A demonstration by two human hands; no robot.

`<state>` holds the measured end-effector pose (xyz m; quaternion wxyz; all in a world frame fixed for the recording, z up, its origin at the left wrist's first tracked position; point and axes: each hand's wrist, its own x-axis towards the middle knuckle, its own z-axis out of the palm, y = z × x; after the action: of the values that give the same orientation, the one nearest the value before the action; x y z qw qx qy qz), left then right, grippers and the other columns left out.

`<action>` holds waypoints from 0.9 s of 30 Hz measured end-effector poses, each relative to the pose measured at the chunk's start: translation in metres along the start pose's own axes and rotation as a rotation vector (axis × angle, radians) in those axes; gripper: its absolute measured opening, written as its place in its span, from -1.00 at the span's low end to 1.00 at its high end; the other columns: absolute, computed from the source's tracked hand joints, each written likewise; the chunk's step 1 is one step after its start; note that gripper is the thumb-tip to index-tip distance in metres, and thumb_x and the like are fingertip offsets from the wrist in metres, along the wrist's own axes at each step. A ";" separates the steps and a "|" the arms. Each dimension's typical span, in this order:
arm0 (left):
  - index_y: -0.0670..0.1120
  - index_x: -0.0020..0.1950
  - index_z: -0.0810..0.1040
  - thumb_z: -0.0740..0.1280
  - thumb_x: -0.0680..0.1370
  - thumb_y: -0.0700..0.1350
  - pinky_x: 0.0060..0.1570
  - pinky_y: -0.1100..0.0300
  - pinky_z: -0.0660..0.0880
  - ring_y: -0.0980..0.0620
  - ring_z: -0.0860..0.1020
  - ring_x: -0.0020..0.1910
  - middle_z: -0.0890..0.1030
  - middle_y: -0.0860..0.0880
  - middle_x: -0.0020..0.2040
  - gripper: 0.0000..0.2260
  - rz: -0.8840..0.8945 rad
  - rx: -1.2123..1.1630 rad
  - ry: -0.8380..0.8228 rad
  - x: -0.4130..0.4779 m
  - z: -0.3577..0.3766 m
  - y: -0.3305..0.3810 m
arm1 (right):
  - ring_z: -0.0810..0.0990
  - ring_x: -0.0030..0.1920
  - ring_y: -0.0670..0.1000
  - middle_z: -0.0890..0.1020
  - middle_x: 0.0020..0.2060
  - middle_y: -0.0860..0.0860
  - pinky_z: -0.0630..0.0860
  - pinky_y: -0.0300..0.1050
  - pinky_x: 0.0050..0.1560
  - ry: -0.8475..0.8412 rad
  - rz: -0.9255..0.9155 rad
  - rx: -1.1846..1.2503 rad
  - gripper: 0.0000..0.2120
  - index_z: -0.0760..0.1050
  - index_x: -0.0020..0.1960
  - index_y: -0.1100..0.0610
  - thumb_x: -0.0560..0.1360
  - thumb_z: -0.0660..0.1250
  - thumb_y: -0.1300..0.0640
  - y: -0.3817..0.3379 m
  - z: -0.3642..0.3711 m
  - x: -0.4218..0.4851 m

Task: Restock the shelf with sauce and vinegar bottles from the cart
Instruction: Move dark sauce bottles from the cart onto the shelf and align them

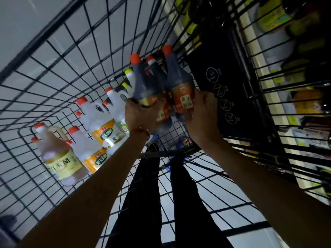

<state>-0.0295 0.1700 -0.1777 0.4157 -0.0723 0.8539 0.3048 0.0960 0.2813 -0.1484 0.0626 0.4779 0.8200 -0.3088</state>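
Two bottles gripped inside the cart
My left hand curls round the first sauce bottle low down, my right hand round the second sauce bottle, probably to shelve two per trip; vinegar jugs lie beside

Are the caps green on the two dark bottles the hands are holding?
No, the left soy sauce bottle in the left hand and the right soy sauce bottle in the right hand both have red caps.

Vinegar jugs crowding cart left.
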 end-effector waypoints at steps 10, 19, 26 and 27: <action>-0.01 0.22 0.30 0.53 0.23 0.30 0.08 -0.07 0.61 -0.11 0.57 0.03 0.50 0.00 0.08 -0.26 0.098 0.020 0.037 0.013 -0.029 -0.012 | 0.54 0.26 0.16 0.44 0.33 0.14 0.60 0.14 0.21 -0.077 0.131 0.195 -0.12 0.19 0.48 0.13 0.35 0.64 0.14 -0.007 0.013 0.016; 0.01 0.24 0.33 0.44 0.01 0.43 0.09 -0.06 0.63 -0.08 0.61 0.07 0.57 0.01 0.14 -0.08 0.059 -0.060 -0.087 0.022 -0.040 -0.017 | 0.61 0.03 0.04 0.52 0.16 0.01 0.63 -0.01 -0.02 -0.060 0.245 0.305 -0.12 0.19 0.42 0.11 0.30 0.67 0.05 -0.013 0.025 0.028; -0.06 0.35 0.42 0.46 0.04 0.43 0.10 -0.06 0.64 -0.08 0.65 0.09 0.63 -0.04 0.20 0.00 0.065 -0.076 -0.112 0.022 -0.042 -0.017 | 0.63 0.14 0.12 0.57 0.23 0.11 0.59 0.00 0.06 -0.136 0.355 0.292 -0.06 0.35 0.38 0.15 0.14 0.74 0.02 -0.014 0.028 0.043; -0.06 0.35 0.42 0.48 0.04 0.41 0.10 -0.08 0.64 -0.08 0.65 0.09 0.63 -0.04 0.20 -0.01 0.060 -0.096 -0.113 0.020 -0.043 -0.016 | 0.63 0.14 0.12 0.57 0.22 0.12 0.61 0.02 0.08 -0.161 0.378 0.296 -0.08 0.37 0.36 0.17 0.13 0.75 0.05 -0.014 0.026 0.046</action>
<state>-0.0652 0.1346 -0.1805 0.4500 -0.0492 0.8151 0.3614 0.0548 0.2957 -0.1809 0.1136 0.6004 0.6545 -0.4452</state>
